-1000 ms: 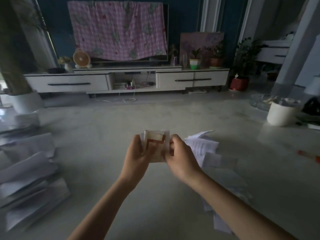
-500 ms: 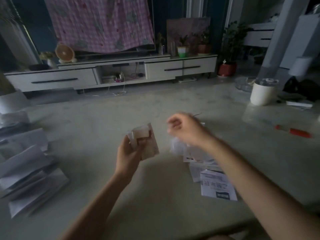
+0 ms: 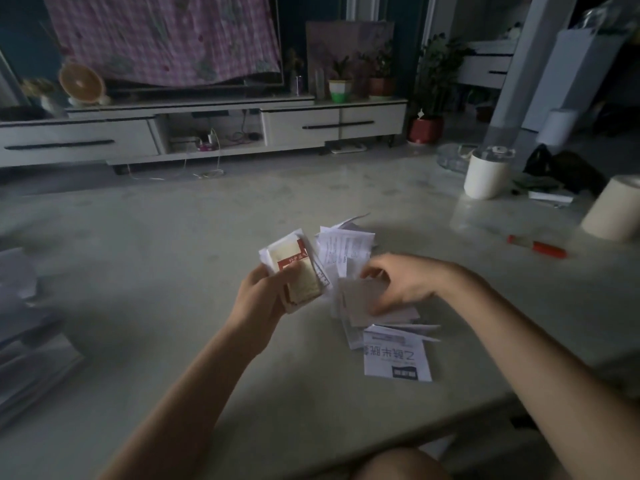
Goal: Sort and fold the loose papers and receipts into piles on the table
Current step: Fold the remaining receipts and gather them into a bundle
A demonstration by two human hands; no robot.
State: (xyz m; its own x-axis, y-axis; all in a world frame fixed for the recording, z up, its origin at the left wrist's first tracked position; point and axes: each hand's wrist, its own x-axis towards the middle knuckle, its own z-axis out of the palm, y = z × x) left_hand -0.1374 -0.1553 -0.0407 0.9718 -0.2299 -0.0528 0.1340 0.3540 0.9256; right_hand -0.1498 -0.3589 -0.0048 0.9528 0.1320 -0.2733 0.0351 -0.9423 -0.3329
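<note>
The left hand, at the centre of the frame, is clamped around a small folded bundle of papers whose top sheet is cream with a red printed band. It holds the bundle tilted, above the counter. Just right of it, the right hand lies palm down on the loose paper pile, with its fingers bent onto a plain grey-white sheet. I cannot tell whether they pinch that sheet or only press on it. The pile spreads from centre frame towards the lower right, and a white leaflet with large dark print lies at its near end. At the left edge, well apart from the hands, sits a blurred stack of folded sheets. On the right of the counter are a red pen, a white lidded container and a pale paper roll.
</note>
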